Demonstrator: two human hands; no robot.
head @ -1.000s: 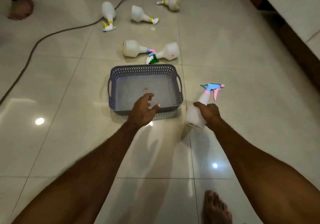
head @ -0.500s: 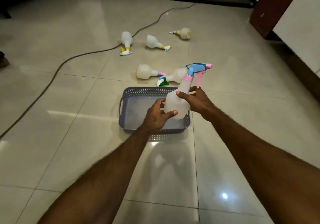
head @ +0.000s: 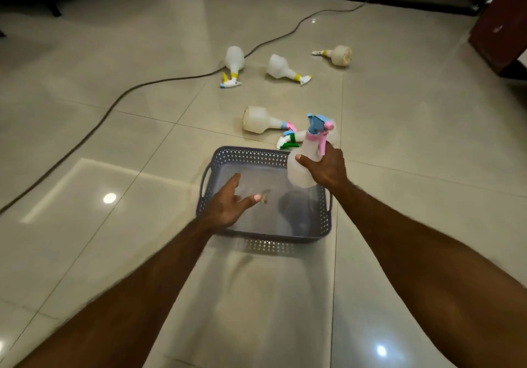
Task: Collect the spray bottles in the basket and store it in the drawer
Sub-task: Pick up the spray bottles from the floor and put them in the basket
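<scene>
A grey perforated basket (head: 251, 154) sits on the tiled floor in front of me. My right hand (head: 328, 168) grips a white spray bottle with a blue and pink trigger (head: 303, 165), held upright over the basket's far right corner. My left hand (head: 228, 205) hovers open above the basket's near left part, touching nothing. Beyond the basket lie several more white spray bottles on their sides: one with a pink trigger (head: 259, 119), one with a green trigger (head: 289, 141) partly hidden behind the held bottle, and three farther off with yellow collars (head: 234, 61), (head: 281, 68), (head: 339, 54).
A dark cable (head: 142, 85) snakes across the floor from the far right to the near left. A reddish-brown cabinet (head: 502, 31) stands at the far right. Dark furniture lines the far edge of the room.
My right hand carried the bottle over the basket's right side and lower. My left hand let go of the bottle and drew back to the left, fingers spread.
</scene>
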